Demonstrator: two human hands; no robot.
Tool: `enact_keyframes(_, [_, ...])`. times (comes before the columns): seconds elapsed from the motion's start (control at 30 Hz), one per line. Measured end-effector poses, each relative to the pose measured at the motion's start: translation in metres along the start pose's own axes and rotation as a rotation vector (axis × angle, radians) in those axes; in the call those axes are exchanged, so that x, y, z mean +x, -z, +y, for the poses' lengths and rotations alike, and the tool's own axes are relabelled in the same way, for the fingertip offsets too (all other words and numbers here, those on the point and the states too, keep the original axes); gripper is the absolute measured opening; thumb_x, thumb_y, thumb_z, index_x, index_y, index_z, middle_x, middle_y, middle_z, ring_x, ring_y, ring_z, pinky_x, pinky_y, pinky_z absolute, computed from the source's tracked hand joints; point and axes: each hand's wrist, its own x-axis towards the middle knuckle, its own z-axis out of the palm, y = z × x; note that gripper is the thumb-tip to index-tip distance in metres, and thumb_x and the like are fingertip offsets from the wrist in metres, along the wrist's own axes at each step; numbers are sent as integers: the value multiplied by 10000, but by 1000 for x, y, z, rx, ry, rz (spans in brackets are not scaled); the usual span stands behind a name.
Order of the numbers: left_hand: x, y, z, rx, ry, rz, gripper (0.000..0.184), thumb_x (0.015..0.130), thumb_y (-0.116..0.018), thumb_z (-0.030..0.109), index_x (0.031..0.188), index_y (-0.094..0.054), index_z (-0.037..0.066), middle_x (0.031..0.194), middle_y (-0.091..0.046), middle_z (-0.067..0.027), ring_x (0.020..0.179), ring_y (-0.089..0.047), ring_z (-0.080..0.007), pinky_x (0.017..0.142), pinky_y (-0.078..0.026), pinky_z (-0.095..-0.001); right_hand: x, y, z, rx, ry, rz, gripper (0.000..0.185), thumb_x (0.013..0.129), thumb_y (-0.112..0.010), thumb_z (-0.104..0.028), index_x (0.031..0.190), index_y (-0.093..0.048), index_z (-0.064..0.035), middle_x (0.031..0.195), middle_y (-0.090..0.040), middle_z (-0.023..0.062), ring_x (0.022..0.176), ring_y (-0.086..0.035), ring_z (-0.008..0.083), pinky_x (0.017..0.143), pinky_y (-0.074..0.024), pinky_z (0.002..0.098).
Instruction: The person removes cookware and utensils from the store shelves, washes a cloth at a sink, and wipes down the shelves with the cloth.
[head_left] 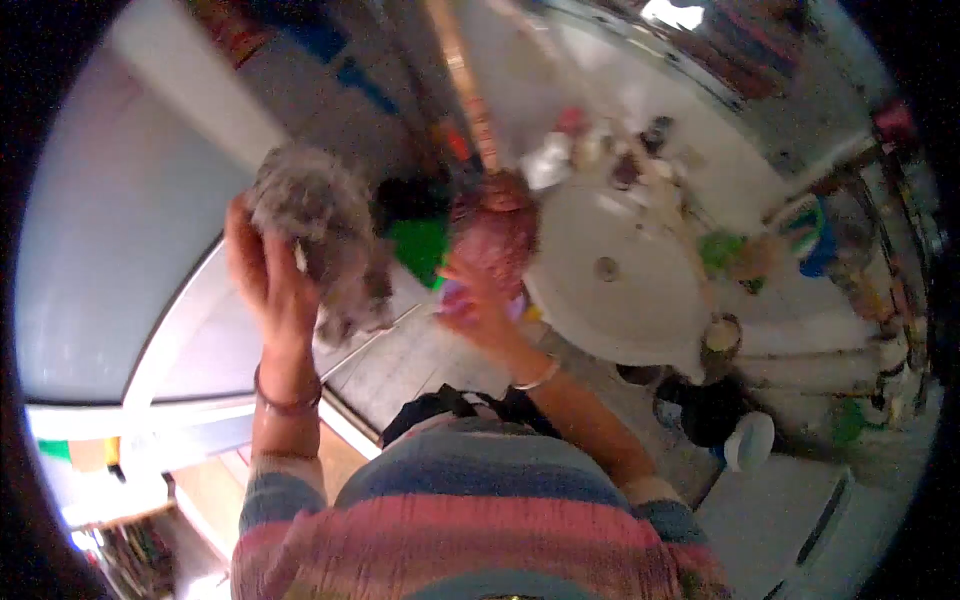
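Note:
A fluffy grey-brown bundle [325, 235], perhaps cloth or fibre, hangs from my left hand [275, 280], whose fingers are wrapped at its left side. My right hand [485, 315] is to the right, smeared by motion, in front of a dark pink-red textured thing [495, 235]. Something purple shows by its fingers; whether it is held cannot be made out. A long orange-brown pole [465, 85] rises above the pink-red thing.
A white washbasin [620, 280] stands at the right, with small items on its back edge. A green object [418, 247] lies between the hands. A dark container [710, 410] sits below the basin. A pale door or panel [120, 240] is at the left.

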Motion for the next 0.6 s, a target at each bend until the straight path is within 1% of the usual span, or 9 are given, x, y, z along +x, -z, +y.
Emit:
enact_keyframes(0.1, [-20,-72,43,-251,194,-146,303,903,-458,161,1154,-456,-9,1075,-534,-79,978,-499,-154,868,-395,-284,26,30,-78,125,-117,-118,586,806,-645,-119,1325,-376,-82,1330,-387,101,1045,-521,221,860,-452,311])
enact_keyframes(0.2, [-38,-121,46,-368,320,-320,320,898,-474,176,1156,-452,-13,1083,-533,-76,996,-493,-151,877,-386,-283,37,58,-39,-319,703,74,533,850,-584,-123,1330,-361,-69,1338,-384,104,1131,-462,274,958,-381,381])
enact_keyframes(0.23, [-45,-129,41,-439,411,-306,323,896,-459,150,1172,-448,-17,1111,-526,-79,1007,-489,-152,879,-386,-279,27,76,-8,-519,660,120,470,862,-559,-124,1296,-394,-50,1326,-401,106,1163,-435,273,986,-349,392])
enact_keyframes(0.3, [-58,-151,8,-77,324,-300,315,884,-452,122,1165,-468,-19,1089,-542,-80,973,-508,-154,855,-404,-277,-1,120,79,-1018,439,176,384,870,-533,-116,1233,-449,-20,1303,-433,112,1190,-418,260,1003,-336,392])
enact_keyframes(0.37, [-71,-178,-25,-82,560,-307,313,861,-454,91,1150,-493,-21,1046,-565,-82,925,-531,-153,818,-427,-277,-1,186,18,-136,-190,170,378,834,-560,-129,1201,-492,-74,1251,-500,123,1139,-471,265,1003,-351,384])
enact_keyframes(0.4, [-79,-191,-40,-265,845,-315,314,843,-461,74,1139,-509,-22,1013,-580,-85,894,-546,-152,793,-442,-276,-3,208,2,-131,-208,263,355,814,-557,-74,1164,-510,-36,1173,-538,104,1054,-517,254,913,-409,365])
enact_keyframes(0.47, [-111,-222,-77,78,624,-559,300,817,-483,69,1097,-535,-25,933,-603,-89,825,-566,-150,739,-460,-275,-10,243,13,-378,-159,418,322,791,-558,-16,1112,-541,0,1061,-588,77,939,-569,231,805,-471,344])
enact_keyframes(0.53, [-145,-247,-117,93,761,-759,304,799,-521,95,1083,-545,-10,896,-603,-90,801,-571,-155,724,-466,-290,-23,267,74,-875,-20,527,297,784,-566,-11,1081,-564,-4,995,-610,63,879,-583,206,768,-479,339])
enact_keyframes(0.6, [-180,-267,-161,36,941,-921,323,781,-551,140,1073,-562,5,873,-612,-114,766,-583,-191,716,-472,-305,-14,296,100,-291,-171,709,291,806,-575,-45,1095,-559,-15,997,-607,61,891,-573,179,787,-475,328])
